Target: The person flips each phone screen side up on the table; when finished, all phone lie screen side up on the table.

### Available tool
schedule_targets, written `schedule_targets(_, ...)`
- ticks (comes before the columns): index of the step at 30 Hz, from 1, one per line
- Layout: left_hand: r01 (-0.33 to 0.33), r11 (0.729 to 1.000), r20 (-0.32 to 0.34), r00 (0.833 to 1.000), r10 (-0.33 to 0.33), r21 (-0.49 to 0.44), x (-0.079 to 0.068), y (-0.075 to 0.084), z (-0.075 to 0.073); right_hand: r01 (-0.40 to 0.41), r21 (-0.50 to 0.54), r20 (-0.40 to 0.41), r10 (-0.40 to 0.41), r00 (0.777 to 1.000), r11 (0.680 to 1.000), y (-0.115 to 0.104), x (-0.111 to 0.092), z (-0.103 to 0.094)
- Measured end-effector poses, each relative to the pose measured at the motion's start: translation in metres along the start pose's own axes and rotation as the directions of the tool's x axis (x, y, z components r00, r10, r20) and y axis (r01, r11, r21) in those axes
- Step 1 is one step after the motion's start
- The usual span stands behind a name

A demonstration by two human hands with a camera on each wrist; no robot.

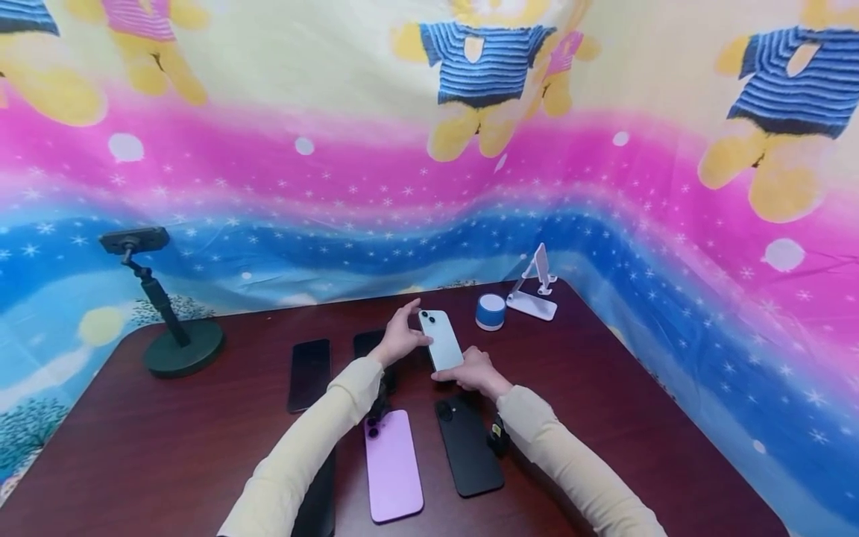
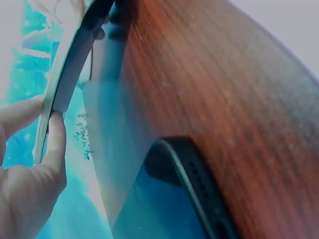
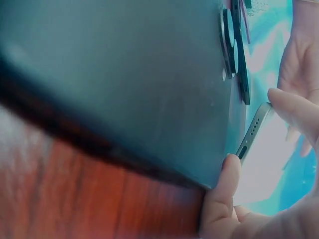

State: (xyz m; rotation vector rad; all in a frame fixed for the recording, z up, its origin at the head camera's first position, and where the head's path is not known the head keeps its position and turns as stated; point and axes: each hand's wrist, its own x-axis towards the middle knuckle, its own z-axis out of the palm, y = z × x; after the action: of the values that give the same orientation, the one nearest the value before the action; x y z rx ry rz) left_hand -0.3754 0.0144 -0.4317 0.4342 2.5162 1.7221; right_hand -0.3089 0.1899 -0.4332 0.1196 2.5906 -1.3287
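A pale mint phone [image 1: 442, 341], camera side up, is tilted above the table between both hands. My left hand [image 1: 400, 337] pinches its upper left edge; the left wrist view shows thumb and finger on either side of the phone's edge [image 2: 54, 94]. At the lower end, my right hand [image 1: 475, 371] grips the phone by its corners, and the right wrist view shows its port end [image 3: 254, 130] between finger and thumb. Below the right hand lies a black phone [image 1: 470, 447], back up. A lilac phone [image 1: 394, 466] lies beside it, under the left forearm.
Dark phones lie on the left, one [image 1: 310, 373] face up, another [image 1: 365, 343] partly behind the left hand, a third [image 1: 318, 492] under the left sleeve. A blue-and-white cylinder [image 1: 491, 313] and white phone stand [image 1: 533, 302] are at the back right. A dark green stand [image 1: 183, 349] is left.
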Motion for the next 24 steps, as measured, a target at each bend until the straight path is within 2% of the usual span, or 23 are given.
schedule_targets(3, -0.010, 0.999, -0.009, 1.000, 0.010, -0.041, 0.000, 0.002, 0.002, 0.008, 0.003, 0.000, -0.008, 1.000, 1.000, 0.001, 0.001, -0.001)
schedule_targets(7, 0.007, 0.991, -0.015, 1.000, -0.009, -0.132, -0.002, 0.000, 0.002, 0.009, 0.044, 0.001, -0.009, 1.000, 0.999, 0.003, 0.001, -0.002)
schedule_targets(13, 0.000, 0.971, 0.030, 1.000, 0.007, -0.238, -0.005, -0.006, -0.001, 0.008, 0.122, 0.046, -0.014, 0.999, 0.992, 0.007, 0.004, -0.005)
schedule_targets(18, 0.003, 0.959, 0.049, 0.999, 0.012, -0.284, -0.006, -0.011, -0.001, 0.006, 0.174, 0.117, -0.026, 0.993, 0.985, 0.010, 0.007, -0.010)
schedule_targets(24, -0.008, 0.957, 0.069, 0.997, 0.030, -0.291, -0.007, -0.015, 0.001, -0.015, 0.240, 0.203, -0.035, 0.979, 0.971, 0.014, 0.007, -0.018)
